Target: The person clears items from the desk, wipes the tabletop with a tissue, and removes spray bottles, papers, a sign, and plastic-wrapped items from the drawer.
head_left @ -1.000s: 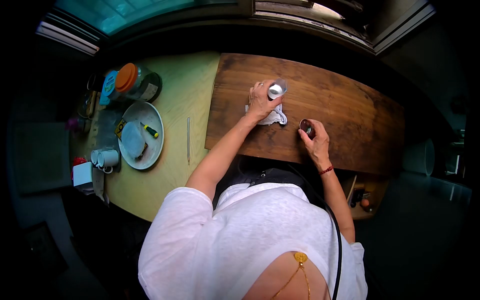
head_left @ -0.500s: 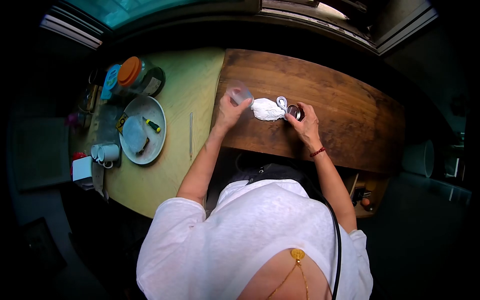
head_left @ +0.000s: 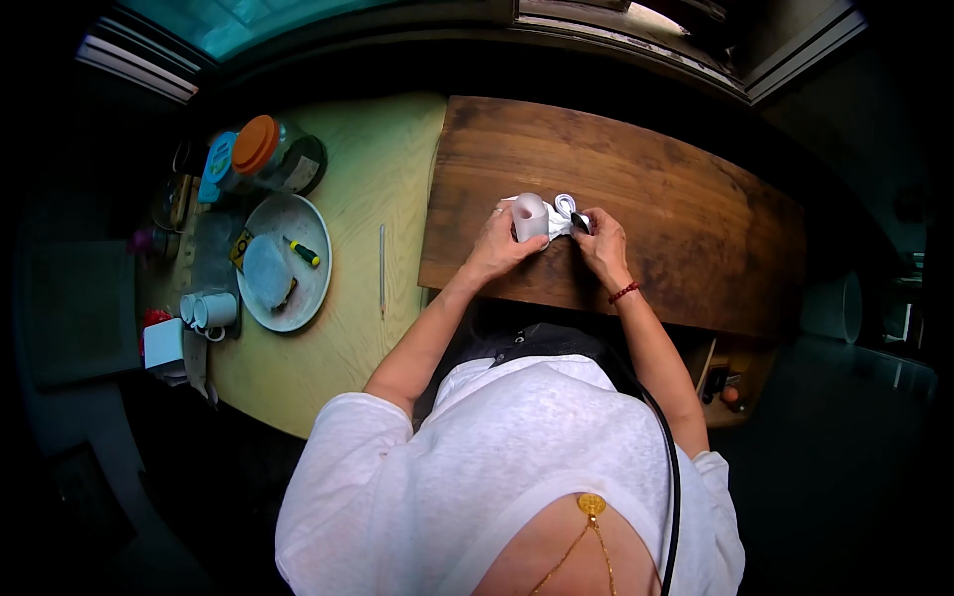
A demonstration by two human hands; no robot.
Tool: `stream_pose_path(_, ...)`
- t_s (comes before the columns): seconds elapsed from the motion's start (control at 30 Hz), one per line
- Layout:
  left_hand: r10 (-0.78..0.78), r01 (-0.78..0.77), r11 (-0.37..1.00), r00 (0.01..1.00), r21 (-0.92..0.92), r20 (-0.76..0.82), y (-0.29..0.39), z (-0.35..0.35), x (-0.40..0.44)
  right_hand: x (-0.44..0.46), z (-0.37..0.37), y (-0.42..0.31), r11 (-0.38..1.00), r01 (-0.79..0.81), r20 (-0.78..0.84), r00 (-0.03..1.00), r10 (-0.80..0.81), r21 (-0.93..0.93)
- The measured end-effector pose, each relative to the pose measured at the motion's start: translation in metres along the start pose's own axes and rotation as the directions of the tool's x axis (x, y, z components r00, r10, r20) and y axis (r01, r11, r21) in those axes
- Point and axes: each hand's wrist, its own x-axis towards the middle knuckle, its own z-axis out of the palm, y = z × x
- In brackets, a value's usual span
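My left hand (head_left: pixel 496 246) is closed round a translucent plastic cup (head_left: pixel 532 221), whose round mouth faces up toward me. Fingers of my right hand (head_left: pixel 604 248) pinch a small dark round lid (head_left: pixel 580 223), seen nearly edge-on. Between the hands lies a crumpled white bundle (head_left: pixel 556 224), largely covered by the cup; whether it is cloth or thin plastic I cannot tell. A looped white cord (head_left: pixel 565 205) sits at its far right side, close to the lid. All of this is over the brown wooden tabletop (head_left: pixel 636 189).
On the pale green table (head_left: pixel 383 149) to the left are a large metal plate (head_left: pixel 316 288) with a yellow-green handled tool (head_left: pixel 305 253), a thin rod (head_left: pixel 382 268), an orange-lidded jar (head_left: pixel 255 144) and white mugs (head_left: pixel 214 310). A black cable (head_left: pixel 673 477) runs down my shirt.
My left hand has brought the cup rightward over the white bundle, turning its mouth up. My right hand has shifted slightly left, and the lid has tilted nearly edge-on.
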Motion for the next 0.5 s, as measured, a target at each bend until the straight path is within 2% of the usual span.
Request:
stream_pose_path(0.03, 0.002, -0.002, 1.0, 1.0, -0.003, 0.01, 0.0, 0.001, -0.001, -0.001, 0.0, 0.005, 0.999, 0.005, -0.005, 1.0, -0.004, 0.044)
stream_pose_path(0.07, -0.002, 0.002, 0.997, 1.0, 0.076, -0.009, 0.0, 0.002, -0.002, -0.002, -0.001, 0.011, 0.999, -0.003, -0.014, 1.0, 0.004, 0.043)
stream_pose_path(0.1, -0.002, 0.006, 0.988, 1.0, 0.153, -0.026, 0.0, 0.003, -0.002, -0.004, -0.003, 0.012, 0.991, -0.006, -0.013, 1.0, 0.008, 0.136)
stream_pose_path(0.13, 0.003, -0.001, 0.989, 1.0, 0.148, -0.011, 0.0, 0.003, 0.0, -0.006, -0.005, 0.013, 0.974, -0.009, -0.013, 1.0, 0.012, 0.227)
stream_pose_path(0.17, 0.009, -0.009, 0.985, 1.0, 0.173, 0.001, 0.0, 0.002, 0.001, -0.007, -0.007, 0.017, 0.974, -0.019, -0.027, 0.999, 0.025, 0.225)
stream_pose_path(0.23, 0.027, -0.033, 0.981, 0.999, 0.189, 0.038, -0.001, 0.001, 0.004, -0.008, -0.014, 0.022, 0.945, -0.148, 0.079, 0.988, 0.13, 0.293)
stream_pose_path(0.27, 0.028, -0.032, 0.972, 0.999, 0.235, 0.023, -0.001, 0.003, 0.005, -0.013, -0.019, 0.027, 0.864, -0.158, 0.108, 0.987, 0.12, 0.479)
stream_pose_path(0.3, 0.029, -0.03, 0.96, 1.0, 0.28, 0.008, -0.001, 0.005, 0.005, -0.02, -0.027, 0.025, 0.862, -0.166, 0.086, 0.986, 0.143, 0.478)
stream_pose_path(0.37, -0.013, 0.005, 0.971, 1.0, 0.241, 0.029, 0.007, 0.013, 0.003, -0.035, -0.045, 0.017, 0.701, -0.27, 0.17, 0.963, 0.21, 0.66)
stream_pose_path(0.47, 0.205, -0.202, 0.946, 0.979, 0.253, 0.018, 0.036, 0.02, -0.005, -0.057, -0.07, 0.008, 0.629, -0.326, 0.184, 0.942, 0.281, 0.706)
stream_pose_path(0.5, 0.211, -0.212, 0.944, 0.977, 0.252, 0.031, 0.04, 0.025, -0.006, -0.064, -0.078, 0.007, 0.576, -0.342, 0.2, 0.934, 0.297, 0.743)
